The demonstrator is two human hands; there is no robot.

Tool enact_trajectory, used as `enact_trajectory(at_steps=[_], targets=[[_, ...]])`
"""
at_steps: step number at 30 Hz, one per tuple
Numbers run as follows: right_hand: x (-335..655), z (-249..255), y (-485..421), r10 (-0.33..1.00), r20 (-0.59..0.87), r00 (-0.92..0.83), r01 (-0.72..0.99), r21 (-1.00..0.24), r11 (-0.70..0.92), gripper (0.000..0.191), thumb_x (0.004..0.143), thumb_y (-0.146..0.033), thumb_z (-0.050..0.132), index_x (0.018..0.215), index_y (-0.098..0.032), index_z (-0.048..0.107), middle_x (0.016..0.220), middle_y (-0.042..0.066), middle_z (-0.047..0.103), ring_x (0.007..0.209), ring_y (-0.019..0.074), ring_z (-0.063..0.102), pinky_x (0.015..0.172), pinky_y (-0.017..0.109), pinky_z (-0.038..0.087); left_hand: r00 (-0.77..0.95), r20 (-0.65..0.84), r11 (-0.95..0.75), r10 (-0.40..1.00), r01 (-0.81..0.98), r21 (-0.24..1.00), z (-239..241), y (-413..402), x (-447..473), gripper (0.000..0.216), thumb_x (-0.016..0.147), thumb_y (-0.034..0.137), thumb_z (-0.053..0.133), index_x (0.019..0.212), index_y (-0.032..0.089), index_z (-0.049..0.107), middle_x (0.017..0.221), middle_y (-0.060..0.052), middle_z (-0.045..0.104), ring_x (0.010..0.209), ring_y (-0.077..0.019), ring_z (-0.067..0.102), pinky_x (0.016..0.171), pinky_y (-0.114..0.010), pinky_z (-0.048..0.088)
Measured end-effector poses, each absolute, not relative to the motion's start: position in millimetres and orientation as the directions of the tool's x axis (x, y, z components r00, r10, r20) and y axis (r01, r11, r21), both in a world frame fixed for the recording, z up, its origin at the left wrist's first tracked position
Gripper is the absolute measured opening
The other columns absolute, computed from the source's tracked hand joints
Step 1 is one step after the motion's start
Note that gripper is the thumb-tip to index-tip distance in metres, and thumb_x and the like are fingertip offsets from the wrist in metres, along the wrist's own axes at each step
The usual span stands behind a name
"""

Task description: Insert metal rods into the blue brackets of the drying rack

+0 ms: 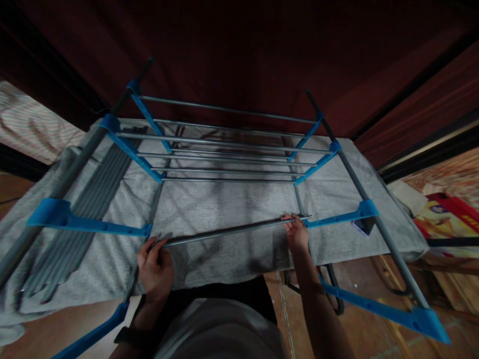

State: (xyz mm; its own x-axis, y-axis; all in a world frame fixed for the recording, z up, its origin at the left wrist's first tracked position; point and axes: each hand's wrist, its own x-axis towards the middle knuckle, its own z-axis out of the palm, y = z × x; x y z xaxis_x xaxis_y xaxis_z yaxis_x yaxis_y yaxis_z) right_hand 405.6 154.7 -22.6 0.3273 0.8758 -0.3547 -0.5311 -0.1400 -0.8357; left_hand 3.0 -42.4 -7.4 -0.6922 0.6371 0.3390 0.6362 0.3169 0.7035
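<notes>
A thin grey metal rod (pixel 228 231) spans the near part of a partly assembled rack, held at both ends. My left hand (pixel 154 264) pinches its left end, close to the tip of a blue plastic bracket (pixel 93 222). At the other end, my right hand (pixel 296 233) grips the rod beside the right blue bracket (pixel 337 218), with the rod's tip poking out past the fingers. Whether either end sits in a bracket hole I cannot tell. Farther back, several crossbars (pixel 232 144) join blue brackets on the grey side tubes (pixel 355 174).
Several loose grey rods (pixel 90 209) lie side by side on the grey blanket (pixel 224 204) at left. A phone (pixel 363 227) rests near the right tube. Lower blue brackets (pixel 389 311) jut out over the floor. A red and yellow box (pixel 445 219) stands at far right.
</notes>
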Motion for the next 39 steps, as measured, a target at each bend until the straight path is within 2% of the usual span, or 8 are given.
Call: enact_trajectory(at_steps=[3, 8, 18, 25, 34, 39], targets=[[405, -21, 154, 0.869, -0.363, 0.338, -0.534, -0.833, -0.14, 0.019, 0.086, -0.035, 0.079, 0.094, -0.023, 0.068, 0.085, 0.002, 0.081, 0.077, 0.0162, 0.077, 0.079, 0.031, 0.065, -0.673, 0.364, 0.287, 0.643, 0.653, 0.701, -10, -43, 3, 0.028, 0.097, 0.029, 0.058, 0.116, 0.021, 0.078, 0.138, -0.013, 0.067, 0.134, -0.0321, 0.064, 0.12, -0.055, 0.05], [405, -20, 153, 0.858, -0.373, 0.353, -0.562, -0.818, -0.124, 0.013, 0.087, -0.03, 0.077, 0.093, -0.022, 0.068, 0.084, 0.003, 0.081, 0.078, 0.0176, 0.078, 0.08, 0.033, 0.066, -0.67, 0.392, 0.254, 0.63, 0.655, 0.711, -14, -45, 3, 0.027, 0.096, 0.025, 0.06, 0.117, 0.023, 0.077, 0.135, -0.011, 0.068, 0.129, -0.0288, 0.066, 0.118, -0.05, 0.052], [404, -15, 153, 0.851, -0.372, 0.371, -0.52, -0.842, -0.141, 0.006, 0.086, -0.027, 0.071, 0.089, -0.023, 0.068, 0.078, 0.001, 0.08, 0.073, 0.0167, 0.078, 0.073, 0.03, 0.065, -0.636, 0.42, 0.169, 0.647, 0.657, 0.734, -15, -48, 4, 0.03, 0.097, 0.019, 0.058, 0.121, 0.023, 0.075, 0.134, -0.01, 0.069, 0.137, -0.0273, 0.063, 0.122, -0.049, 0.049], [401, -8, 152, 0.848, -0.385, 0.363, -0.52, -0.839, -0.159, 0.009, 0.085, -0.028, 0.073, 0.087, -0.023, 0.067, 0.08, 0.0, 0.079, 0.074, 0.0147, 0.076, 0.075, 0.028, 0.064, -0.674, 0.413, 0.194, 0.612, 0.634, 0.749, -12, -45, 7, 0.027, 0.099, 0.023, 0.055, 0.117, 0.021, 0.076, 0.132, -0.01, 0.07, 0.135, -0.0265, 0.065, 0.12, -0.048, 0.05], [390, 2, 156, 0.849, -0.373, 0.373, -0.505, -0.85, -0.151, 0.021, 0.083, -0.035, 0.081, 0.086, -0.024, 0.063, 0.074, -0.004, 0.077, 0.067, 0.0123, 0.074, 0.064, 0.022, 0.061, -0.695, 0.388, 0.179, 0.605, 0.594, 0.784, -6, -43, 7, 0.027, 0.096, 0.026, 0.055, 0.114, 0.021, 0.074, 0.13, -0.012, 0.069, 0.135, -0.0288, 0.064, 0.122, -0.052, 0.05], [389, 2, 156, 0.853, -0.366, 0.372, -0.492, -0.857, -0.153, 0.016, 0.085, -0.033, 0.077, 0.088, -0.023, 0.065, 0.076, -0.002, 0.079, 0.069, 0.0129, 0.075, 0.066, 0.022, 0.061, -0.685, 0.407, 0.166, 0.604, 0.608, 0.777, -5, -43, 7, 0.029, 0.098, 0.027, 0.053, 0.117, 0.02, 0.074, 0.133, -0.015, 0.068, 0.137, -0.0307, 0.063, 0.123, -0.054, 0.049]])
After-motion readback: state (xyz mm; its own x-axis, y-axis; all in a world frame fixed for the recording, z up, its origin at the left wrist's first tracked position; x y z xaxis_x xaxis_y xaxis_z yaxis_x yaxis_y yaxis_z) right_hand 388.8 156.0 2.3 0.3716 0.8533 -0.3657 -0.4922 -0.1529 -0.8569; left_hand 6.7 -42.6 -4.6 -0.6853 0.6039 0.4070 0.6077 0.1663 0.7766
